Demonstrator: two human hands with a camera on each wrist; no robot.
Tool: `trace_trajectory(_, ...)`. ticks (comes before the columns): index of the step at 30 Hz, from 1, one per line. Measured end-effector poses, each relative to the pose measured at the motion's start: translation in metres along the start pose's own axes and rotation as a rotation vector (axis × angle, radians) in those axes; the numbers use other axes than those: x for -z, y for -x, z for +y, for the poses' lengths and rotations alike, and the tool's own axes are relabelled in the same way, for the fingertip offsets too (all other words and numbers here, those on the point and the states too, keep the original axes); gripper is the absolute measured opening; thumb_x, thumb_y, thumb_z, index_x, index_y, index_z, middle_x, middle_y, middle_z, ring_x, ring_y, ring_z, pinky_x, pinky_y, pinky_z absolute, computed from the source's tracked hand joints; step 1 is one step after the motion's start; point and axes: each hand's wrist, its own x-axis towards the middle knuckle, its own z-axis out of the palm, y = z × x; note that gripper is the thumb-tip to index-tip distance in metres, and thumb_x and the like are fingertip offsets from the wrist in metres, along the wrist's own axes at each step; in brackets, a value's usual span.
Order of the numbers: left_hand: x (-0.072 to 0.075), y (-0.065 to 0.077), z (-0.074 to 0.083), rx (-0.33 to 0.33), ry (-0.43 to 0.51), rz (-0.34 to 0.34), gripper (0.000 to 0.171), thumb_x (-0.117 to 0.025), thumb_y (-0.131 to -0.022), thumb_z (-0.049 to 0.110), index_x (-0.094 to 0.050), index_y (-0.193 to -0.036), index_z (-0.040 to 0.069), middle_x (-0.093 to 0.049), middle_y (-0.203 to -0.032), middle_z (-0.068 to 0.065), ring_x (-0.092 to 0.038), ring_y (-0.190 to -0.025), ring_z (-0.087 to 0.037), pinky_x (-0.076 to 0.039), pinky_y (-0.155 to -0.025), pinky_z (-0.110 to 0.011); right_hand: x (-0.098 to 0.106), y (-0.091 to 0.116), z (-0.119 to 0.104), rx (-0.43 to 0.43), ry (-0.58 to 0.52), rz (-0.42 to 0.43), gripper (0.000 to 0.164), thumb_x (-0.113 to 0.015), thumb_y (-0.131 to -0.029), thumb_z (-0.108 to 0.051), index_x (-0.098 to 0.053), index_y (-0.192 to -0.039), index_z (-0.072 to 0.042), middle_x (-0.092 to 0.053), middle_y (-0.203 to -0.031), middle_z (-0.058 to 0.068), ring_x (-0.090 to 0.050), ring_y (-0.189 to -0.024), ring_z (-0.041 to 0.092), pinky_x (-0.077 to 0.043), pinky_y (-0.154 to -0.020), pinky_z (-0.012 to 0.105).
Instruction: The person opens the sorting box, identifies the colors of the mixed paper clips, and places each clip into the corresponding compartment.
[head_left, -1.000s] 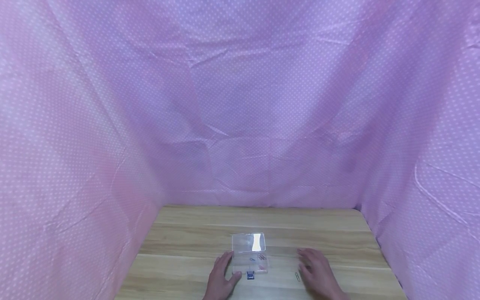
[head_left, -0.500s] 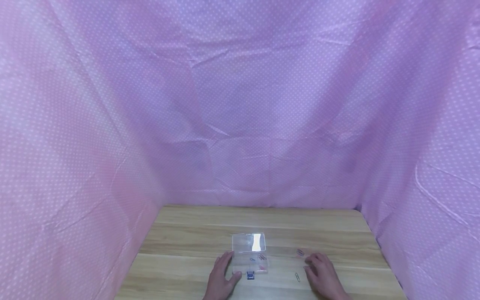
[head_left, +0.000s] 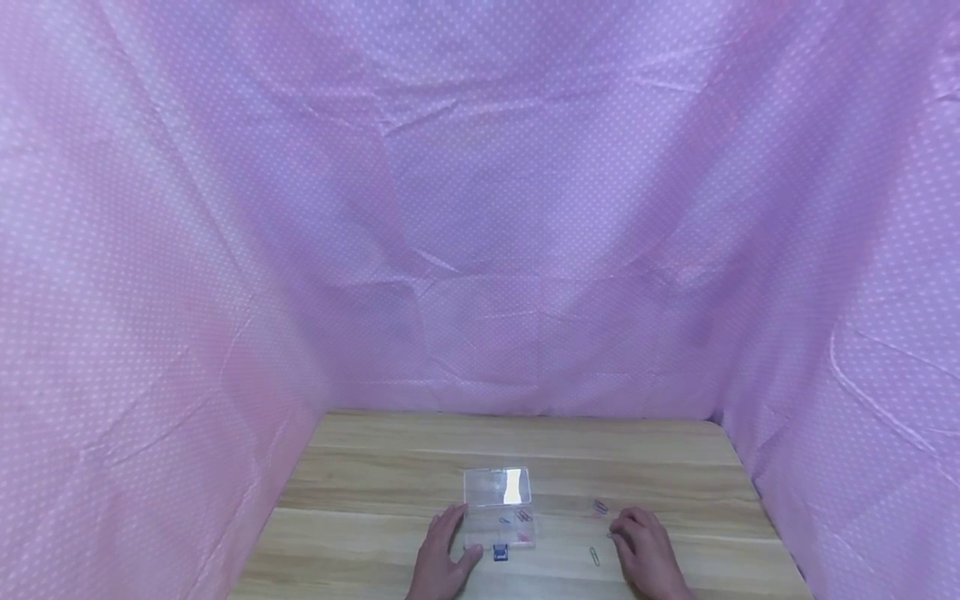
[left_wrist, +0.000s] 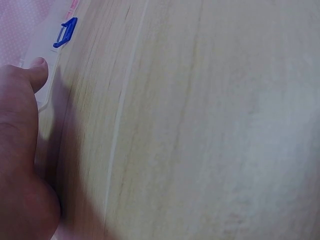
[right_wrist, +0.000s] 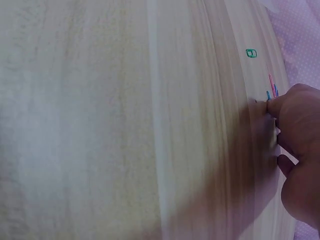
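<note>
A clear plastic divided box (head_left: 482, 527) lies with its lid (head_left: 487, 486) folded back and a blue latch (head_left: 501, 552) at the front. Several small coloured paper clips (head_left: 523, 517) are in its right-hand compartments. My left hand (head_left: 441, 557) holds the box's left side, thumb at the front wall and fingers at the far left. To the right, my right hand (head_left: 649, 552) pinches a small paper clip (head_left: 610, 535) at its fingertips, mostly hidden. A green paper clip (right_wrist: 251, 53) lies on the table nearby, and a few red and blue clips (head_left: 600, 506) lie beyond the fingertips.
The wood-grain table (head_left: 360, 467) has pink dotted cloth (head_left: 480, 333) hanging behind it and on both sides. The table's far edge meets the cloth.
My right hand has drawn back to the right, uncovering the red and blue clips, and its fingertips have closed on a clip. My left hand and the box have stayed in place.
</note>
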Motion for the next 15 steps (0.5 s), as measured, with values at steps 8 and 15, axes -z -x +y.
trace_trajectory(8,-0.0009,-0.0015,-0.0008,0.033,0.016,-0.024,0.078,-0.084,-0.098,0.05,-0.056,-0.165,0.021,-0.051,-0.174,-0.023,-0.041,-0.164,-0.057,-0.03,-0.135,-0.082,-0.0002,-0.0028,0.0012,-0.022,0.008,-0.043,0.008,-0.082,-0.098,-0.01,-0.08,-0.099,-0.018,-0.069,-0.107,-0.006,-0.066,-0.109,0.019,-0.06,-0.103,0.056)
trace_trajectory(15,-0.0026,0.0,-0.0043,-0.011,-0.003,-0.002,0.077,-0.085,-0.098,0.047,-0.057,-0.164,0.018,-0.054,-0.171,-0.025,-0.046,-0.161,-0.056,-0.032,-0.136,-0.079,-0.0025,-0.0029,0.0,-0.024,0.038,-0.038,0.012,-0.078,-0.102,-0.007,-0.079,-0.098,-0.018,-0.07,-0.107,-0.004,-0.065,-0.107,0.019,-0.06,-0.1,0.054)
